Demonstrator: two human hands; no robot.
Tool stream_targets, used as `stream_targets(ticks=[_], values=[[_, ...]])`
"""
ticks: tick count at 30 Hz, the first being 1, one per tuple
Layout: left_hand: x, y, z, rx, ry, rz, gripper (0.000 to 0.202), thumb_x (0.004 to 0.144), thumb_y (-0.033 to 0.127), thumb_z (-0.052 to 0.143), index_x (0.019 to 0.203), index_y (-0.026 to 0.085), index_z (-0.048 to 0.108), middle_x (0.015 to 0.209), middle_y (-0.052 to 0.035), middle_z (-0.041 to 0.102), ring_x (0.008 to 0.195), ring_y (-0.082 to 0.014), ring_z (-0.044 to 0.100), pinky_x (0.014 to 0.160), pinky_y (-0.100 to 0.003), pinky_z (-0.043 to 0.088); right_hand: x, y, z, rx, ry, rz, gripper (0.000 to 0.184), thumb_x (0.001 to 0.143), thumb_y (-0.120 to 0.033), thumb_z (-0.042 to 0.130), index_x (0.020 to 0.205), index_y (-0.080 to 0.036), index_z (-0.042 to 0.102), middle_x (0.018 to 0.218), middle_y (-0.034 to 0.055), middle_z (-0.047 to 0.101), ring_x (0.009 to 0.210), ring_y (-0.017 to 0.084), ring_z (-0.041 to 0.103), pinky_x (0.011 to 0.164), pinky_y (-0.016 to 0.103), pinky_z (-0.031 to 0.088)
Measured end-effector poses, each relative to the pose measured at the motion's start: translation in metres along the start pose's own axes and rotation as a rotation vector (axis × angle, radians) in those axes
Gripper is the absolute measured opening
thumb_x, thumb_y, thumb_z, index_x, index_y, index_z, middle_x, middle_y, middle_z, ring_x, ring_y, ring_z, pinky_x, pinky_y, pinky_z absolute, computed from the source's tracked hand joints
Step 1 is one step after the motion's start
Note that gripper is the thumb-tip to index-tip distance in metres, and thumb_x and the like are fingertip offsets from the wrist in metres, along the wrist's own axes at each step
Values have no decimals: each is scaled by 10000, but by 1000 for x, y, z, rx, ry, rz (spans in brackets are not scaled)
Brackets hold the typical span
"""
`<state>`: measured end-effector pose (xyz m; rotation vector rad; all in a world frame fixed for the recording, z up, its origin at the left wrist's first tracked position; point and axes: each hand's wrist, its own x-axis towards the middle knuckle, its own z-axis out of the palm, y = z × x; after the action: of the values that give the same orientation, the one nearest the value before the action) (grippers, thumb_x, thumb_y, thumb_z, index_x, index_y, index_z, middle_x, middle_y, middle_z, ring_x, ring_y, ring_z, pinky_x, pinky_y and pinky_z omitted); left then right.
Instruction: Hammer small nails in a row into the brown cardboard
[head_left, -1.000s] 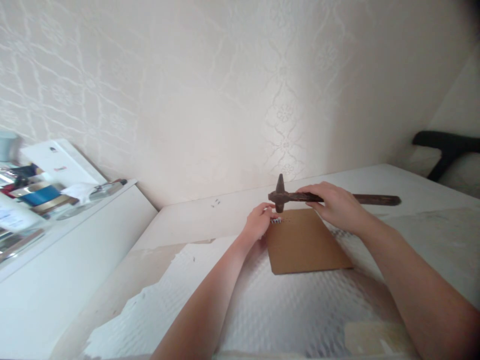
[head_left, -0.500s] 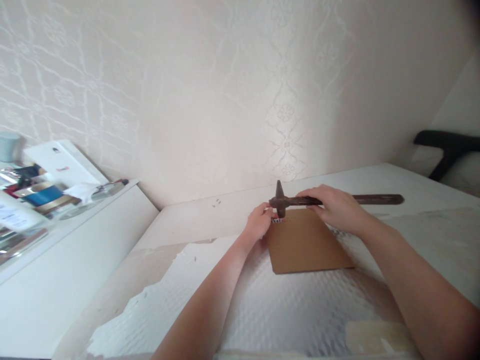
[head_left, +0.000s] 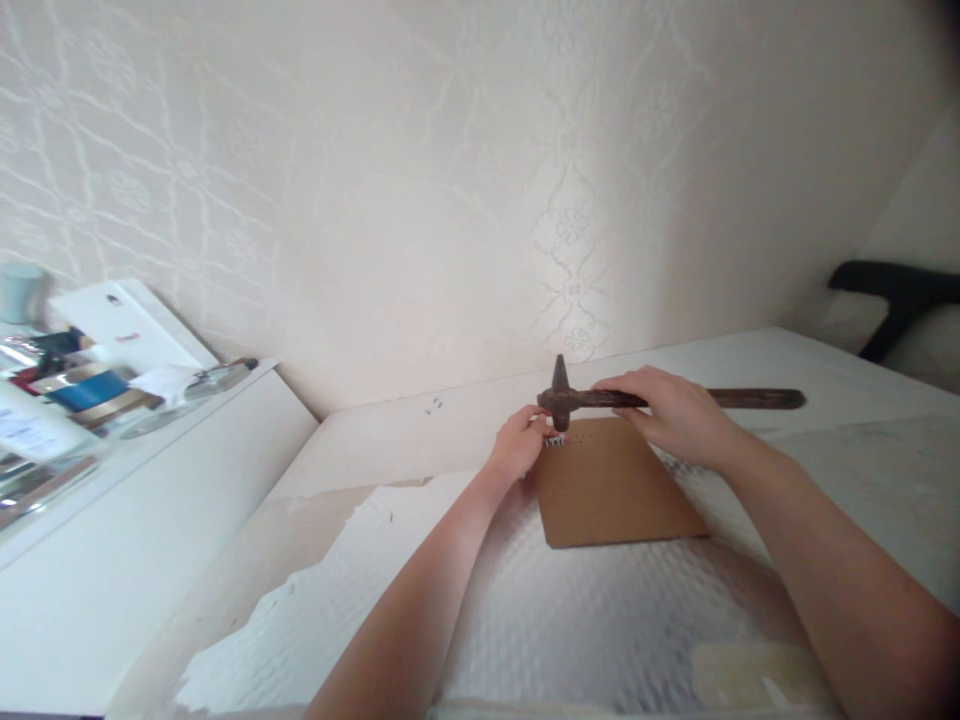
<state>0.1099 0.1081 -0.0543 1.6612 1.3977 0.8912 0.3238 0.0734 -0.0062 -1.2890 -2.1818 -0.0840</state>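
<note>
My right hand is wrapped around the dark handle of a hammer, held level across the back of a brown cardboard piece. The hammer's head hovers just above the cardboard's far left corner. Beneath it stands a short row of small shiny nails, with a line of tiny dark marks running to their right. My left hand is at the cardboard's left edge, beside the nails. Its fingers are closed and bent in close to the hammer head; what lies between the fingertips is hidden.
Several loose small nails lie on the white tabletop toward the wall. Crinkled white padding spreads under the cardboard. On the left, a white cabinet carries a white box and clutter. A black chair part is at right.
The hammer head has risen very slightly above the nails. Both hands and the cardboard stay almost where they were.
</note>
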Motion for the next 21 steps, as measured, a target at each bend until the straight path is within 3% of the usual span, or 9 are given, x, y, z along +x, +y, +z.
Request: stream_targets(ticks=[16, 21], values=[[1, -2, 1, -12, 7, 3, 252, 854, 275, 433, 984, 191, 632, 886, -57, 708, 924, -211, 630, 923, -366, 422, 0, 0, 2, -10, 27, -19, 357, 785, -118, 475, 1044, -254, 680, 927, 33, 697, 887, 219, 615, 717, 310, 472], [2, -4, 1, -12, -1, 16, 198, 834, 258, 450, 877, 185, 629, 895, -59, 706, 910, -207, 635, 905, -359, 432, 1, 0, 1, 6, 30, -24, 377, 769, -99, 477, 1033, -270, 685, 899, 22, 700, 875, 212, 617, 707, 304, 470]])
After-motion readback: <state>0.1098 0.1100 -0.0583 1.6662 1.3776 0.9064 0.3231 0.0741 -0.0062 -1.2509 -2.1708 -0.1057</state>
